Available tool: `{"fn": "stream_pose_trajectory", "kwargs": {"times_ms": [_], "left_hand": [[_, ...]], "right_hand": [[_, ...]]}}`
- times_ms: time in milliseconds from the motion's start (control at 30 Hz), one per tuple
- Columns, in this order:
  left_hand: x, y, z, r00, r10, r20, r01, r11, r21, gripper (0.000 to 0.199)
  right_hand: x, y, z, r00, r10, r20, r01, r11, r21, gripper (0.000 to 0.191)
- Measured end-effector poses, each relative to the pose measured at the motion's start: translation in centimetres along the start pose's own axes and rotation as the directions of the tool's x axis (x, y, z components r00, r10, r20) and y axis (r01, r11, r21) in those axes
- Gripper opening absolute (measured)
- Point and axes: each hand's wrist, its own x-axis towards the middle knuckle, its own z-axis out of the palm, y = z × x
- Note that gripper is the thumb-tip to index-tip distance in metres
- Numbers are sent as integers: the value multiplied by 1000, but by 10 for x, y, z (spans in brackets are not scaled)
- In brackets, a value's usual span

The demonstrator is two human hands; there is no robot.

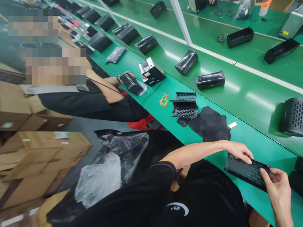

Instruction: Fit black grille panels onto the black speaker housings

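A black perforated panel [248,171] is held low over the green table at the right. My left hand [239,151] grips its left end, fingers along the upper edge. At the panel's right end is my right hand [276,179], its thumb on the face and fingers behind the edge. Dark cloth-like material seems to cover the panel's holes. A pile of black cloth pieces [210,124] lies beyond my left forearm. Next to the pile, black perforated panels [186,108] are stacked, with a yellow rubber band bundle [164,99] to their left.
Beyond the table edge, a green conveyor [248,104] carries several black speaker housings [210,80]. A perforated black unit [293,116] stands at the right. A person [104,91] at the left handles a black housing beside a small boxed device [151,72]. Cardboard boxes [47,157] fill the lower left.
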Motion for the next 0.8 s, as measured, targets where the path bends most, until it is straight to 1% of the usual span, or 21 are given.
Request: {"fn": "stream_pose_trajectory", "kwargs": {"times_ms": [33,67,100,167,233,300,333,367,433,500,533,600,733,800], "left_hand": [[-1,2,-2,998,-23,58,25,999,-22,41],[-4,4,-3,995,-43,95,49,997,-58,45],[-8,5,-5,995,-58,80,67,991,-119,49],[-20,4,-9,997,-71,-11,65,960,-272,58],[-37,-2,-9,991,-66,-117,19,931,-364,66],[-53,-9,-6,973,-49,-225,-37,932,-362,76],[-60,-12,-3,961,-38,-274,-59,940,-336,78],[-65,-14,0,945,-26,-326,-80,948,-308,76],[-73,-16,7,903,-4,-429,-123,956,-266,63],[-78,-14,12,869,-1,-496,-133,963,-235,51],[-80,-12,14,856,-8,-517,-127,966,-224,48],[-84,-6,14,845,-21,-535,-109,971,-211,45],[-94,5,13,842,-26,-539,-118,966,-230,43],[-98,8,14,840,-21,-542,-136,959,-248,45]], "right_hand": [[-1,3,0,994,92,66,-100,988,122,78],[-3,5,-1,978,161,134,-189,955,229,82],[-4,7,-1,960,202,195,-257,914,315,82],[-8,11,-2,931,252,265,-346,843,413,74],[-13,13,-3,913,281,295,-393,797,459,64],[-19,15,-1,909,305,284,-410,779,474,58],[-21,15,0,911,309,273,-408,777,479,56],[-24,14,2,912,310,267,-405,775,485,55],[-28,11,7,908,307,286,-415,757,505,58],[-32,6,11,898,300,321,-433,729,530,66],[-33,4,12,893,298,337,-443,717,539,71],[-34,0,12,887,284,365,-452,702,550,74],[-33,0,12,908,214,361,-396,719,571,64],[-32,3,13,912,198,360,-382,730,567,61]]}}
